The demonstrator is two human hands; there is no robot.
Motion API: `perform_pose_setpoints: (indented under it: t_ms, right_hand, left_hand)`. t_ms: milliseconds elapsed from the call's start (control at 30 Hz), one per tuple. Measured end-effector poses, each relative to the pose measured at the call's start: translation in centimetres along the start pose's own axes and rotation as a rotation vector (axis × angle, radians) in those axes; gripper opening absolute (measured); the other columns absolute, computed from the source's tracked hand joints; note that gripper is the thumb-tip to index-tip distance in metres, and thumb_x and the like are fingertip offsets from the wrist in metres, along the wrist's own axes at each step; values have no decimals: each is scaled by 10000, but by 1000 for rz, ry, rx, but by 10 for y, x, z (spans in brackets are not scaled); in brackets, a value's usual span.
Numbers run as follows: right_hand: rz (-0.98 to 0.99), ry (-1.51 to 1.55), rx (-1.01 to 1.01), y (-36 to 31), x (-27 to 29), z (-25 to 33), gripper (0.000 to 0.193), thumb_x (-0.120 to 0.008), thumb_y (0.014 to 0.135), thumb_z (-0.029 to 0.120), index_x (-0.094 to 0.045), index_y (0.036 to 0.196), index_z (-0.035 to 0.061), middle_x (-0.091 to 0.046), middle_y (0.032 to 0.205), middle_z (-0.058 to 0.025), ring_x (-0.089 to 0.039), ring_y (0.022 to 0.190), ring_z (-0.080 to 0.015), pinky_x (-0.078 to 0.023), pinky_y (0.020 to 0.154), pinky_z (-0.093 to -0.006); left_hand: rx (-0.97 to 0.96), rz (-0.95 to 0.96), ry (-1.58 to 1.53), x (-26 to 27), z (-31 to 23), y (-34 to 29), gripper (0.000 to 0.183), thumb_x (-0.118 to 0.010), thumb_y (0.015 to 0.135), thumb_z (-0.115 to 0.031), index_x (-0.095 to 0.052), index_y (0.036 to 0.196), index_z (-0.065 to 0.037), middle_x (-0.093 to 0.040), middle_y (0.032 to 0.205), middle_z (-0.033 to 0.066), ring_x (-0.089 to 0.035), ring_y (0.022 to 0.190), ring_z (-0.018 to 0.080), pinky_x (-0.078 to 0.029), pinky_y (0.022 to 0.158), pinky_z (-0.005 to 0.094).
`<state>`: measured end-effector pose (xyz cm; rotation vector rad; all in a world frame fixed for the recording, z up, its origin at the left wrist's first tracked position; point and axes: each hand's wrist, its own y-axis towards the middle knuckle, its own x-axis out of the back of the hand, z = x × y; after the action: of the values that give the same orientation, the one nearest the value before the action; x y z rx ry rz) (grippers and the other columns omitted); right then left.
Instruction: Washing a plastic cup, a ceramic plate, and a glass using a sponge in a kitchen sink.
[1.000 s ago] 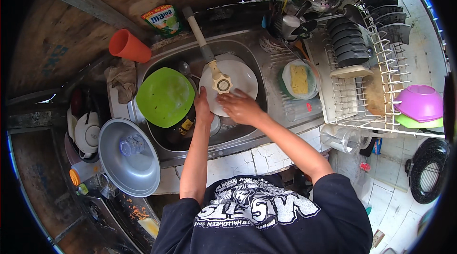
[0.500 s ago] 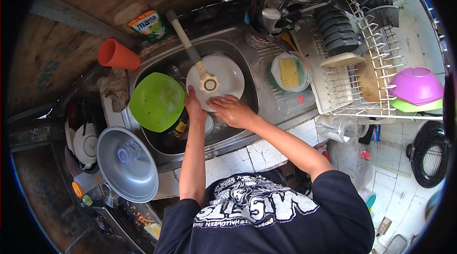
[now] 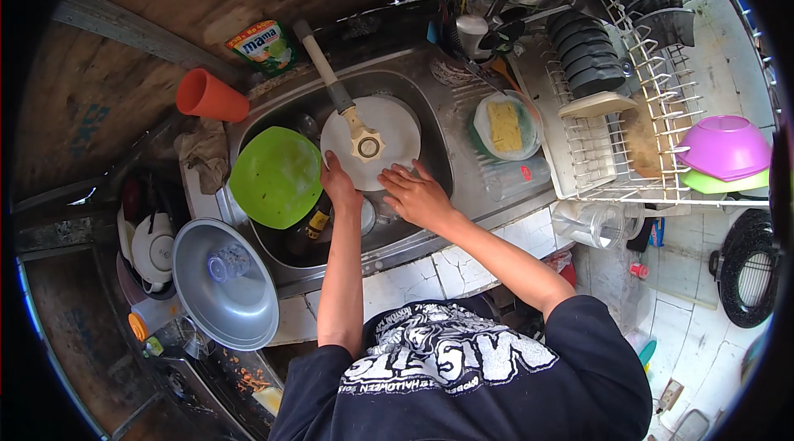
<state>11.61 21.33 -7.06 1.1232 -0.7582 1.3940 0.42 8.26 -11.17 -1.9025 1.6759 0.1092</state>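
Observation:
A white plate [image 3: 393, 123] is tilted in the sink under the tap [image 3: 364, 142]. My left hand [image 3: 341, 183] grips its lower left rim, thumb on the face and the other fingers hidden beneath. Over the lower right edge lies my right hand [image 3: 418, 197], its fingers stretched out and slightly spread; I cannot tell whether they touch the plate. A green bowl [image 3: 275, 176] rests at the sink's left side, close to my left hand. Below it, a dark bottle with a yellow label [image 3: 315, 224] lies partly hidden.
Right of the sink, a yellow sponge [image 3: 504, 127] sits in a round container. A white dish rack [image 3: 653, 152] holds dark bowls [image 3: 585, 52] beyond it. To the left stand an orange cup [image 3: 211, 96], a grey cloth [image 3: 203, 154] and a big grey basin [image 3: 248, 309].
The plate has shifted slightly left against the tap. My right hand has slid a little right toward the plate's edge, its fingers more spread. My left hand keeps its grip.

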Motion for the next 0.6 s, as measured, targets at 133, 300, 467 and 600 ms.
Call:
perform_pose_setpoints:
  t_ms: [133,300,467,600]
  right_hand:
    - [-30,82,-5,-2,-6,-9,365,-604,867,230,-585,1204,90,-600,1235,-45,-530,1195,-184,-361,1047,-447]
    - [-91,111,8,8,-7,-17,310,-639,830,193,-617,1132,126,-626,1181,-10,-557,1151,-153,-378,1039,-443]
    - [-213,117,-26,31,-31,-21,237,-672,781,154,-633,1013,129,-665,1073,4,-616,1052,-140,-431,1005,-444]
    - [-229,173,-18,42,-41,-24,248,-692,782,162,-636,1020,115,-673,1037,-25,-637,1015,-185,-444,1001,-453]
  left_hand:
    - [22,-17,40,2,0,5,402,-419,1013,-251,-407,1337,-13,-546,1244,133,-576,1101,242,-508,881,376]
    - [2,-33,-60,1,5,16,418,-425,1010,-246,-393,1344,3,-543,1249,146,-582,1096,257,-510,891,384]
    - [2,-74,-27,-6,-9,23,437,-447,1006,-250,-387,1346,18,-515,1287,173,-567,1112,266,-493,900,378]
    - [-7,-118,-27,0,-11,33,441,-435,1009,-247,-375,1356,18,-499,1307,172,-563,1120,268,-491,907,382]
